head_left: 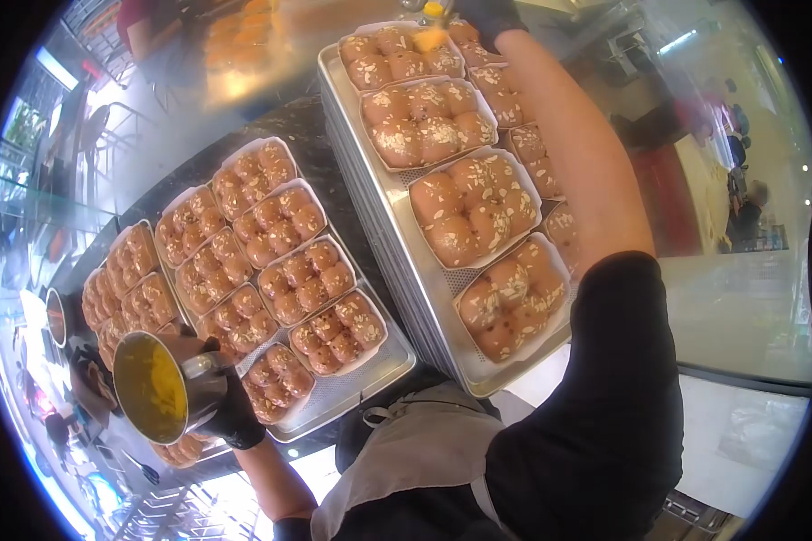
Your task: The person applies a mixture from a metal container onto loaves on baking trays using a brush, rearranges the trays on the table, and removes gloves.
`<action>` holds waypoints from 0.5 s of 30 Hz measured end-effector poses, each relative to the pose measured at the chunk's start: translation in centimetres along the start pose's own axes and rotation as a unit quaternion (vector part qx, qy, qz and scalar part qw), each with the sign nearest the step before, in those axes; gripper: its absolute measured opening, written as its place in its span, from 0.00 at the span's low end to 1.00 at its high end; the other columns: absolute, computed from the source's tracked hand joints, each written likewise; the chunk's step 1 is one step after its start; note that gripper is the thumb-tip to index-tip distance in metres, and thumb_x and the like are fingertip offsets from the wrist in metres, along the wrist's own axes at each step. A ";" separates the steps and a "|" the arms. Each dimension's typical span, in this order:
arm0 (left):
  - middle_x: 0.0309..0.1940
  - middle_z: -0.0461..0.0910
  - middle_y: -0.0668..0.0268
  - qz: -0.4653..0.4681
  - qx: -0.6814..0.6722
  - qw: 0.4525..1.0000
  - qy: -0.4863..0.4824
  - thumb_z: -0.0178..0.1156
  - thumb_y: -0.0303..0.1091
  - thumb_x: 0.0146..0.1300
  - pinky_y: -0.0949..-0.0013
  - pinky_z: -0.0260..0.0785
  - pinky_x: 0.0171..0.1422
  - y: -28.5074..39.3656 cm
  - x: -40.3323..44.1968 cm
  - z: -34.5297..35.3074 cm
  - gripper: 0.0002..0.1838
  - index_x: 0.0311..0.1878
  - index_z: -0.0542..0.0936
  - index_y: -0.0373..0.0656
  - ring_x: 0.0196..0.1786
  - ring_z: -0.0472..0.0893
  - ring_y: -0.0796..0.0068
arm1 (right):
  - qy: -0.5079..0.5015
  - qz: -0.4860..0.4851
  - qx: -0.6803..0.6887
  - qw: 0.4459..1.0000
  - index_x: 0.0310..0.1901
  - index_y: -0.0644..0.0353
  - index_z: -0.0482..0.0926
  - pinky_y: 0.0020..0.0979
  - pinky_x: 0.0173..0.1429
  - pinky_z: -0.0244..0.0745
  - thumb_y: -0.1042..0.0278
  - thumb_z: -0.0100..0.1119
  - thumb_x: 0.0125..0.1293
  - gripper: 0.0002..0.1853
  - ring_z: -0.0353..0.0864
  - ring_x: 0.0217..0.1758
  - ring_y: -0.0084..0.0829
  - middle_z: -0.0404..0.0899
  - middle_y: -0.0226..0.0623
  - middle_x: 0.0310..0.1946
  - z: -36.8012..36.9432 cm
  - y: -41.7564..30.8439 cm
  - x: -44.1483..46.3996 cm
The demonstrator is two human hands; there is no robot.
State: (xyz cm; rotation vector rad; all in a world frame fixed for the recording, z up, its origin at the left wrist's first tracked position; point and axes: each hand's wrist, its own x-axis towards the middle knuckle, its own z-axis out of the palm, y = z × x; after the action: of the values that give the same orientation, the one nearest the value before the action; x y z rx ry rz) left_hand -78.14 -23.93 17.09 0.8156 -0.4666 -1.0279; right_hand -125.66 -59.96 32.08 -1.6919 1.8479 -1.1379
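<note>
My left hand (235, 413), in a black glove, is closed round the handle of a metal pitcher (194, 397). Yellow stuff (164, 383) coats the inside of this tilted pitcher. At the top of the view my right hand (489, 20), also gloved in black, holds what looks like a pastry brush (429, 36) with yellow bristles. The brush is over the far bread loaf (392, 54), and whether it touches the crust is hard to tell. Several almond-topped loaves in paper trays, such as this near one (514, 302), fill the raised baking tray (397, 212).
The raised tray tops a stack of trays (379, 239). Left of it, more loaves (307, 284) sit on a lower tray (361, 397) on a dark counter (302, 135). A person's sleeve (133, 22) shows at the upper left. A glass pane (740, 316) stands at the right.
</note>
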 end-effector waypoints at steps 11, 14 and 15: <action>0.72 0.59 0.43 0.029 0.179 0.983 0.014 0.56 0.49 0.69 0.44 0.65 0.71 0.1 0.0 -2.5 0.37 0.74 0.58 0.38 0.69 0.66 0.47 | 0.002 -0.106 -0.069 0.992 0.29 0.70 0.80 0.40 0.33 0.76 0.63 0.58 0.64 0.16 0.81 0.22 0.40 0.80 0.48 0.20 5.6 -3.9 -0.5; 0.73 0.58 0.43 -0.067 -0.129 0.989 0.006 0.59 0.48 0.67 0.44 0.66 0.69 1.0 -0.1 -3.3 0.39 0.74 0.57 0.40 0.70 0.65 0.44 | 0.041 -0.042 -0.049 0.997 0.26 0.70 0.81 0.40 0.30 0.73 0.65 0.60 0.59 0.14 0.78 0.20 0.40 0.79 0.49 0.19 1.7 -1.6 0.0; 0.73 0.58 0.44 -0.085 -0.188 0.978 0.013 0.60 0.48 0.66 0.46 0.68 0.67 1.2 -0.4 -3.5 0.39 0.74 0.58 0.41 0.69 0.65 0.44 | 0.078 -0.057 -0.170 0.981 0.29 0.69 0.82 0.45 0.34 0.76 0.62 0.57 0.61 0.15 0.80 0.24 0.46 0.80 0.50 0.22 0.6 -1.3 0.1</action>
State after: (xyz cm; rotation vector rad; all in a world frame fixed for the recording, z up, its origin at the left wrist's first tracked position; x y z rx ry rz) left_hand -75.19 -21.97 15.87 0.5344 -0.1723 -1.2167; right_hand -124.41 -60.17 32.69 -1.9651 2.1670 -1.0728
